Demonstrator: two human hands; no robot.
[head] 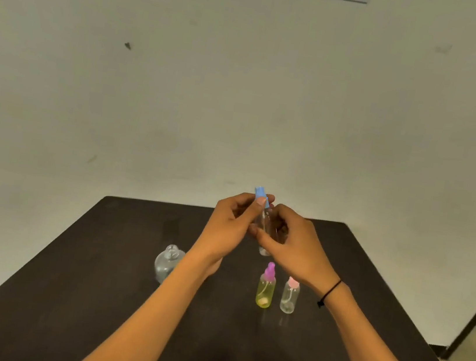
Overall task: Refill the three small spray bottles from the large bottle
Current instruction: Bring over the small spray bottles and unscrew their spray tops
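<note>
I hold a small clear spray bottle (266,230) with a blue cap (260,195) upright above the dark table (92,297). My left hand (230,228) pinches the blue cap with its fingertips. My right hand (291,246) grips the bottle's clear body. On the table below stand a yellow spray bottle with a purple cap (266,287) and, right of it, a clear spray bottle with a pink cap (290,296). The large clear round bottle (167,262) stands to the left, its mouth open, partly behind my left forearm.
A pale wall rises behind the table's far edge (166,203). A dark table leg or frame (474,320) shows at the right. Light floor lies on both sides of the table.
</note>
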